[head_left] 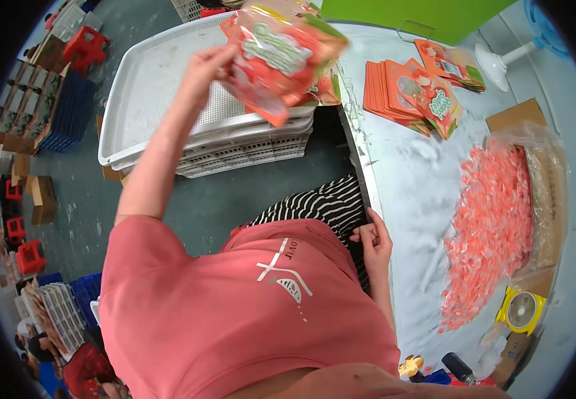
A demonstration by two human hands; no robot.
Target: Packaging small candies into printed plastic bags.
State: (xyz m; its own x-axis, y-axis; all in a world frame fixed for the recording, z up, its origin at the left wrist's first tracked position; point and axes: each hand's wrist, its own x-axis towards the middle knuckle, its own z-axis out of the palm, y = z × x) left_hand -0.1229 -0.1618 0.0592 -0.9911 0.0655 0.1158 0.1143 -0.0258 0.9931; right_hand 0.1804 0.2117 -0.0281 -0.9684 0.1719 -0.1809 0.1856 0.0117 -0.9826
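My left hand (206, 72) is raised over a stack of white perforated trays (151, 73), its fingers closed on the edge of a red-orange candy pouch (278, 56). The pouch is tilted and slightly blurred, with a pale green printed label. Below it, part of another similar pouch (328, 88) shows at the trays' right end. My right hand (376, 241) rests by the table's near edge, fingers loosely bent and somewhat apart, with nothing visible in them.
On the white table (408, 173) lie a fanned stack of flat pouches (398, 93), a second stack (451, 65), a big heap of red wrapped candies (487, 233) and a yellow dial scale (522, 310). Red stools (85, 48), crates and people are at far left.
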